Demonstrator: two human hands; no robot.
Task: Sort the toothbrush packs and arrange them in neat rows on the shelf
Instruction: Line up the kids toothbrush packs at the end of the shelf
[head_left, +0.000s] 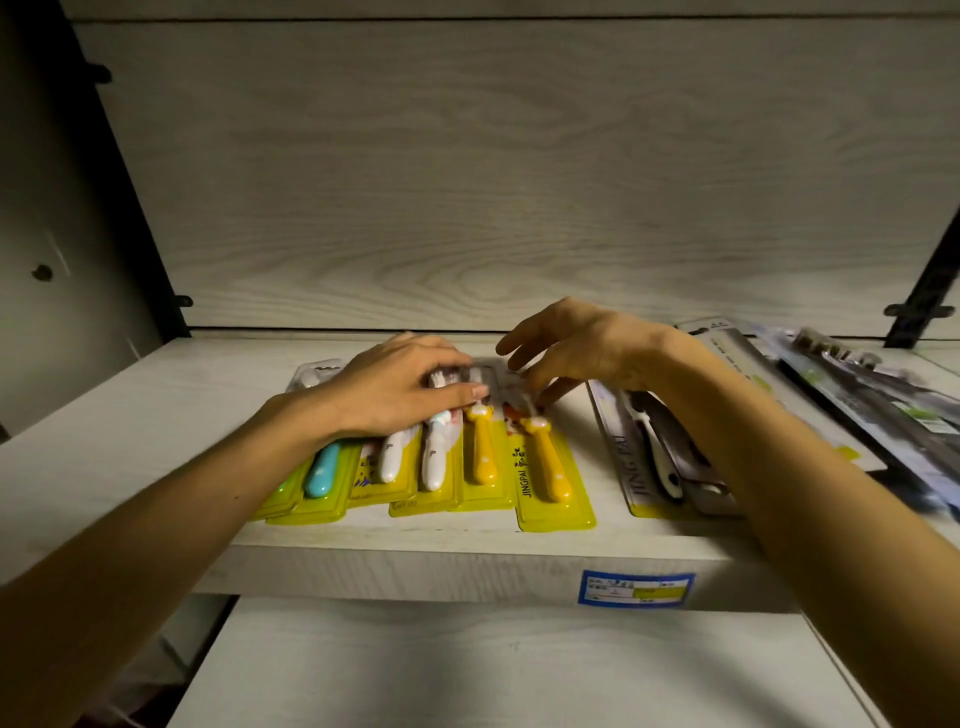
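Note:
Several yellow-backed children's toothbrush packs (483, 467) lie overlapping in a fan on the pale wooden shelf (130, 447), with blue, white and orange handles. My left hand (400, 389) lies flat across their upper ends, fingers straight, pressing them down. My right hand (576, 348) hovers at the rightmost orange-handled pack (550, 478), its thumb and fingertips touching that pack's top edge. To the right lies a grey pack marked JING PAI (654, 467), partly under my right forearm.
More dark adult toothbrush packs (872, 405) lie slanted in a loose pile at the shelf's right end. A blue price label (636, 588) sits on the shelf's front edge. A lower shelf (467, 670) shows below. Black brackets stand at both back corners.

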